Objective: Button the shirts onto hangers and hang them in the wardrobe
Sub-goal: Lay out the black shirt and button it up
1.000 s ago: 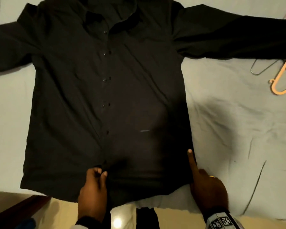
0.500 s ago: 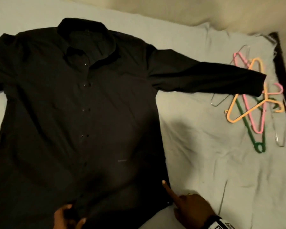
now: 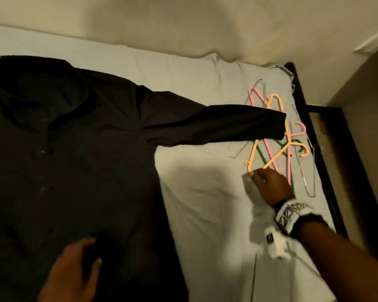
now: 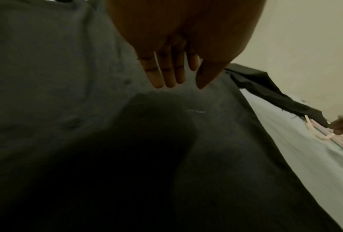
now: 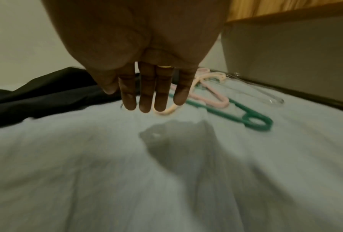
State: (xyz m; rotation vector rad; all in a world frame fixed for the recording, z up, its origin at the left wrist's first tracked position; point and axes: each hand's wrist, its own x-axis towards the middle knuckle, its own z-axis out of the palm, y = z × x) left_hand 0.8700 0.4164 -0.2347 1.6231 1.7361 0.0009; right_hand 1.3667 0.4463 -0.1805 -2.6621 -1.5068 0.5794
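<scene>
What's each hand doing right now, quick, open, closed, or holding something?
Left hand: open, fingers straight, over the black shirt.
Right hand: open, fingertips at the orange hanger, not gripping it.

One black shirt (image 3: 74, 171) on bed (image 3: 205, 203). Beside its sleeve cuff: one orange hanger (image 3: 280, 118), one green hanger (image 3: 262, 156), pink hangers (image 3: 256, 97) and wire hangers (image 3: 308, 182), count unclear.

A black shirt (image 3: 79, 162) of matt woven cloth lies on a bed (image 3: 205, 203) covered in a pale, wrinkled cloth sheet. To the right, smooth plastic hangers, orange (image 3: 268, 158), pink (image 3: 271, 153) and green (image 5: 244, 117), are mixed with thin shiny wire hangers (image 3: 310, 182). The bed frame (image 3: 327, 184) is dark with a slight gloss.
</scene>
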